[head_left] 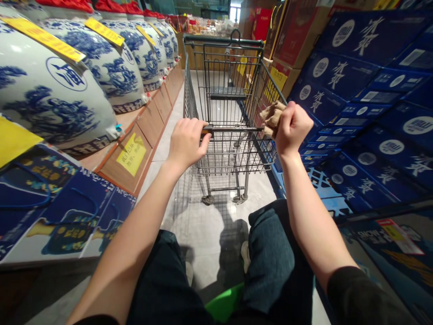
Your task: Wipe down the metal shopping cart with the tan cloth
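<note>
A dark wire shopping cart (223,164) stands in front of me, its basket showing only bare mesh. My left hand (187,141) is wrapped over the left end of the cart handle (237,129). At the handle's right end, my right hand (293,126) is closed in a fist around a crumpled brown cloth (272,116). The cloth touches the handle's end; part of it is hidden behind my fingers. Toward the front of the cart is a fold-down seat flap (227,92).
On the left, large blue-and-white porcelain jars (61,90) with red covers line a wooden ledge (142,135). Dark blue gift bags (67,203) sit nearer. Stacked blue cartons (358,76) wall the right side. A pale tiled floor (169,176) runs between. A green object (225,302) is below me.
</note>
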Action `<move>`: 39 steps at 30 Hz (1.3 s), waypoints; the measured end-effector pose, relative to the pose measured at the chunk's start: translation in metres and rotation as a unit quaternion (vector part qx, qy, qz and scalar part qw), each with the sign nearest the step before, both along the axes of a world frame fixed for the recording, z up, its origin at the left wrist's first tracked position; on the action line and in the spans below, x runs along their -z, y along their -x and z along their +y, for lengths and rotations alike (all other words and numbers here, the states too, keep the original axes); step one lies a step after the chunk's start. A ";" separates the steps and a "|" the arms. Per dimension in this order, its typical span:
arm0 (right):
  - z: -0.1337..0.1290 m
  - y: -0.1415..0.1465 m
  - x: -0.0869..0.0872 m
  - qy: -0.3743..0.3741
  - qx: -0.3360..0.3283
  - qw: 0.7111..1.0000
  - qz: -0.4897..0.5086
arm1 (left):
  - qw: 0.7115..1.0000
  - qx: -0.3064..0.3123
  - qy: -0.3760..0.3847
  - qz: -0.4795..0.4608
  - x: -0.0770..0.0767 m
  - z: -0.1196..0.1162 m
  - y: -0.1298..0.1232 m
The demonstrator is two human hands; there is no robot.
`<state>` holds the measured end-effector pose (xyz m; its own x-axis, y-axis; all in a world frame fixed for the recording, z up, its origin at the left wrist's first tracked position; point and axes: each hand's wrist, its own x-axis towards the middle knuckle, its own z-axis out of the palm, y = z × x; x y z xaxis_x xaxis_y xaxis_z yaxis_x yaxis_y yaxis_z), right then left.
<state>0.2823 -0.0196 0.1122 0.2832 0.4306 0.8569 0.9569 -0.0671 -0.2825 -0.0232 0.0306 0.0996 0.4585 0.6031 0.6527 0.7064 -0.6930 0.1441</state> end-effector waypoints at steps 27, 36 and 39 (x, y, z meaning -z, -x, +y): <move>0.005 0.011 0.017 0.021 -0.141 0.989 -0.026 | 1.000 -0.002 -0.001 0.017 0.002 0.015 0.015; -0.005 -0.015 0.020 -0.080 -0.107 0.991 0.009 | 1.000 0.000 -0.019 0.015 0.003 0.013 0.011; -0.005 0.002 0.024 -0.035 -0.116 0.992 -0.040 | 1.000 -0.002 -0.012 0.008 0.004 0.015 0.013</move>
<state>0.2805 -0.0250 0.0880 0.1146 0.4145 0.9028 0.9638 0.1738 -0.2022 -0.0366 0.0455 0.0959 0.4678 0.5887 0.6593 0.7107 -0.6940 0.1154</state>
